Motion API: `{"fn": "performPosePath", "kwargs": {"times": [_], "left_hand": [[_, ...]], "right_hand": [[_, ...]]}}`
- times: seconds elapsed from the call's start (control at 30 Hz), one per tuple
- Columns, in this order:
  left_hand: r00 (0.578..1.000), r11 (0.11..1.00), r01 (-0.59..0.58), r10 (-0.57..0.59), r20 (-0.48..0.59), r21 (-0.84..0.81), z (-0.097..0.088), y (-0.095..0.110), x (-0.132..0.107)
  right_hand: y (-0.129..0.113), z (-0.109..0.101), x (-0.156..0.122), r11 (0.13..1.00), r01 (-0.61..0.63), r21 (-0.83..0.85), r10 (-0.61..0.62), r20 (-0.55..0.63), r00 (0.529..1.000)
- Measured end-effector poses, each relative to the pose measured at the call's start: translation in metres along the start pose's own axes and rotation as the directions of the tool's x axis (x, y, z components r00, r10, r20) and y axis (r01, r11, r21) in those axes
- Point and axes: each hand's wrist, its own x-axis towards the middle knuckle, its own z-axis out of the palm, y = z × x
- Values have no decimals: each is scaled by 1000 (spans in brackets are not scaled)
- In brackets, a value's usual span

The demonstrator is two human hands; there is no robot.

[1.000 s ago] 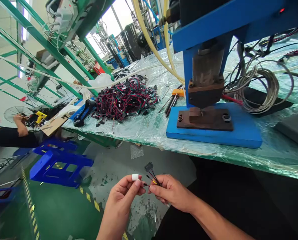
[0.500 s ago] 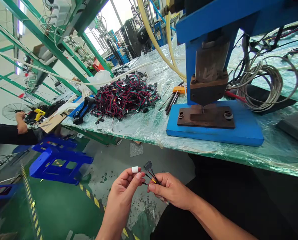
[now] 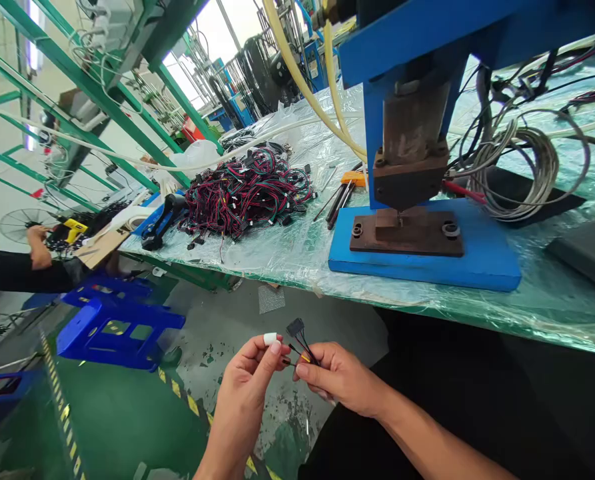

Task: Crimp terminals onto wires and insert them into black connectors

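White plastic, a small connector housing [image 3: 270,339], is sitting pinched at the fingertips of the left hand [image 3: 247,387]. The right hand [image 3: 340,380] is gripping a short wire lead [image 3: 304,350] just beside it, black plug [image 3: 296,327] sticking upward, apparently so the loose ends face the housing. Beyond both hands, the bench [image 3: 297,257] is carrying a blue press [image 3: 427,263] and a heap of harnesses [image 3: 247,190].

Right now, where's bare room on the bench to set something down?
Free: the bench film between the wire pile and the blue press base, and the front strip before that base. Crowded: tools left of it, cable coil behind. Left hand holds a white cap, right hand a wired connector.
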Motion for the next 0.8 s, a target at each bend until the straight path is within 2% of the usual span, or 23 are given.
{"fn": "performPosePath", "kwargs": {"times": [0.33,0.43,0.53,0.63,0.7,0.8], "left_hand": [[996,999,-14,11,84,29,5,1,-8],[998,999,-21,19,59,38,3,0,-6],[1000,998,-29,29,-8,62,-1,0,-4],[999,994,-29,33,-31,104,-4,2,-3],[999,989,-33,38,-35,144,-5,4,-4],[998,981,-32,41,-40,191,-5,6,-5]], "right_hand": [[-2,0,0,1000,20,-21,-21,-35,999],[-1,0,3,997,39,-65,-45,-88,995],[0,1,6,987,85,-139,-112,-199,974],[0,3,6,957,118,-265,-202,-317,927],[0,5,5,932,121,-341,-244,-346,906],[0,7,3,902,125,-413,-276,-329,903]]}}
